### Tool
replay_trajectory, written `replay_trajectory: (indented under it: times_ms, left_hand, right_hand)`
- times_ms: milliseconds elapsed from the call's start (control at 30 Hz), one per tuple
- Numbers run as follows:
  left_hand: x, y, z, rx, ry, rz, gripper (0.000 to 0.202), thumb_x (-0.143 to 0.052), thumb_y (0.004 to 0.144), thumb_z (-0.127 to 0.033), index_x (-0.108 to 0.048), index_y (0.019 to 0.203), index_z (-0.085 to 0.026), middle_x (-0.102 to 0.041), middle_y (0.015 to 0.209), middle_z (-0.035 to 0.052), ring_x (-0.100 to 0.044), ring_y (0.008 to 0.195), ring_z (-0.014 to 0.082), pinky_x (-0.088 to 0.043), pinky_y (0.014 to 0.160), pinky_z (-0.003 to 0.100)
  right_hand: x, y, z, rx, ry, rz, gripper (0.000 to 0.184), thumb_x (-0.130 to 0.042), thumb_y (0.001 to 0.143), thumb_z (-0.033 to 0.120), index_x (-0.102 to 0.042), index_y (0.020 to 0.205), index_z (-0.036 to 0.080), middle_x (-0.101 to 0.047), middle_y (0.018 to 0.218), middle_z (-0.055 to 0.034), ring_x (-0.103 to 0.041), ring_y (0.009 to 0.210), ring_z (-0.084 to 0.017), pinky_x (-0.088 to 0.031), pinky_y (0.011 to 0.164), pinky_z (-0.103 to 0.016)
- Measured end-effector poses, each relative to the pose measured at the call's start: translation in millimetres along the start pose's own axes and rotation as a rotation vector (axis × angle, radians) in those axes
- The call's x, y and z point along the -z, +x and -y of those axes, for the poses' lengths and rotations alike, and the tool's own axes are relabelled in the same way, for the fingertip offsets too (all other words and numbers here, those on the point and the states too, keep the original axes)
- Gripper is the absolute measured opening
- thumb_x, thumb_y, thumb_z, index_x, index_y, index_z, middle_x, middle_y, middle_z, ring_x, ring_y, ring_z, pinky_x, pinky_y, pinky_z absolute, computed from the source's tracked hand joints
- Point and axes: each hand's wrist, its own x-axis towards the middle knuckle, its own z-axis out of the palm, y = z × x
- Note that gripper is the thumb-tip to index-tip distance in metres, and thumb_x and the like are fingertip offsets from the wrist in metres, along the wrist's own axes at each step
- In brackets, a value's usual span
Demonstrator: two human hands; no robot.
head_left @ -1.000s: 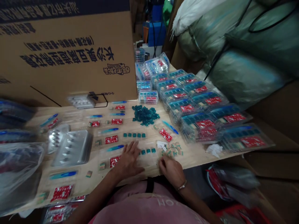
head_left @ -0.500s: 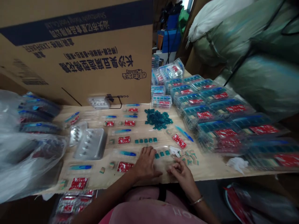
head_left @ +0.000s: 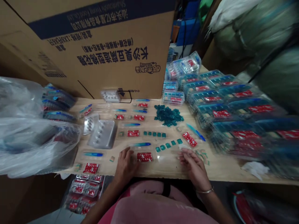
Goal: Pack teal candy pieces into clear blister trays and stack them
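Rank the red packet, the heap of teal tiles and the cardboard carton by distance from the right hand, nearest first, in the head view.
From the right hand:
1. Red printed packet: just ahead of the hand.
2. Heap of teal tiles: farther ahead, to the left.
3. Cardboard carton: farthest, behind the heap and to the left.

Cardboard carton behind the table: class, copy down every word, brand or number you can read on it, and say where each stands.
The cardboard carton stands printed upside down in this view.
"Shantoushi Yong… Food Co.,Ltd" on the dark blue band, partly blurred.
"汕头市…食品有限公司" below it, same band.
"长沙臭豆腐造型棉花糖" in large print.
The logo and small print are too blurred to read.
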Motion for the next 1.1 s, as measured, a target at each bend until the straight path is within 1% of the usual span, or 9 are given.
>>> replay_trajectory:
  times_ms: [100, 233, 400, 533, 700, 767, 833, 967, 1100]
  left_hand:
    - [2.3, -2, -3, 0.058, -0.022, -0.105, 0.027, -0.058, 0.078, -0.030, -0.052, 0.101, -0.018, -0.055, 0.111, 0.0117, -0.053, 0.099, 0.0250, -0.047, 0.083, 0.041]
    - [18.5, -21, 22, 0.270, 0.049, -0.230, 0.014, -0.051, 0.079, -0.026, -0.054, 0.092, -0.019, -0.060, 0.089, 0.0069, -0.056, 0.087, 0.0229, -0.047, 0.077, 0.037]
    - [27.2, -41, 50, 0.329, 0.180, -0.105, 0.017, -0.044, 0.079, -0.021, -0.060, 0.085, -0.017, -0.063, 0.085, 0.0091, -0.059, 0.080, 0.0235, -0.047, 0.073, 0.037]
    - [27.6, -32, 57, 0.439, 0.091, -0.029, 0.021, -0.048, 0.074, -0.021, -0.062, 0.089, -0.017, -0.063, 0.079, 0.0063, -0.060, 0.074, 0.0202, -0.048, 0.071, 0.033]
    - [31.8, -22, 59, 0.593, -0.072, 0.089, 0.018, -0.049, 0.068, -0.019, -0.060, 0.083, -0.017, -0.059, 0.067, -0.0011, -0.058, 0.062, 0.0145, -0.046, 0.059, 0.025]
    - [34.6, -22, 56, 0.582, -0.077, 0.090, 0.014, -0.048, 0.068, -0.019, -0.059, 0.077, -0.018, -0.058, 0.065, -0.0013, -0.057, 0.060, 0.0139, -0.045, 0.058, 0.025]
    - [36.9, -22, 48, 0.502, -0.046, 0.017, 0.012, -0.048, 0.071, -0.022, -0.059, 0.073, -0.018, -0.058, 0.069, 0.0011, -0.057, 0.065, 0.0156, -0.046, 0.061, 0.027]
    - [33.3, -8, 13, 0.331, -0.175, -0.098, 0.018, -0.050, 0.077, -0.033, -0.061, 0.079, -0.019, -0.059, 0.078, 0.0040, -0.057, 0.070, 0.0173, -0.047, 0.064, 0.030]
    - [12.7, 29, -35, 0.344, -0.623, 0.135, 0.032, -0.056, 0.075, -0.041, -0.058, 0.098, -0.018, -0.061, 0.078, 0.0016, -0.051, 0.052, 0.0102, -0.042, 0.049, 0.023]
  right_hand:
    - [3, 4, 10, 0.077, 0.028, 0.013, 0.037, -0.077, 0.056, 0.040, -0.066, 0.085, 0.019, -0.071, 0.077, -0.0021, -0.059, 0.059, -0.011, -0.046, 0.051, -0.019]
    - [12, 9, 12, 0.036, 0.121, 0.025, 0.033, -0.075, 0.059, 0.036, -0.066, 0.086, 0.019, -0.070, 0.076, -0.0018, -0.057, 0.055, -0.009, -0.045, 0.048, -0.019]
    - [10, 13, -2, -0.041, 0.200, 0.037, 0.022, -0.068, 0.064, 0.038, -0.066, 0.076, 0.019, -0.066, 0.067, -0.0011, -0.055, 0.052, -0.010, -0.043, 0.044, -0.020]
    - [0, 12, -5, -0.042, 0.149, -0.007, 0.027, -0.070, 0.062, 0.041, -0.066, 0.074, 0.017, -0.064, 0.063, 0.0003, -0.049, 0.048, -0.007, -0.039, 0.043, -0.018]
    - [-4, 12, -1, 0.075, -0.040, -0.077, 0.040, -0.072, 0.059, 0.050, -0.067, 0.079, 0.016, -0.066, 0.065, -0.0009, -0.047, 0.047, -0.008, -0.036, 0.041, -0.020]
    - [-3, 12, -1, 0.086, -0.067, -0.086, 0.043, -0.074, 0.056, 0.051, -0.067, 0.081, 0.016, -0.066, 0.065, -0.0002, -0.047, 0.048, -0.008, -0.036, 0.042, -0.020]
    - [-3, 12, -1, 0.076, -0.067, -0.087, 0.044, -0.077, 0.052, 0.048, -0.068, 0.082, 0.016, -0.065, 0.065, 0.0015, -0.048, 0.049, -0.007, -0.037, 0.043, -0.019]
    - [-6, 10, 1, 0.010, 0.016, -0.052, 0.044, -0.079, 0.050, 0.042, -0.067, 0.084, 0.017, -0.063, 0.064, 0.0029, -0.047, 0.048, -0.006, -0.036, 0.043, -0.018]
    - [-15, 5, 8, -0.045, 0.123, 0.007, 0.039, -0.078, 0.052, 0.038, -0.067, 0.083, 0.017, -0.063, 0.063, 0.0028, -0.047, 0.047, -0.006, -0.036, 0.043, -0.018]
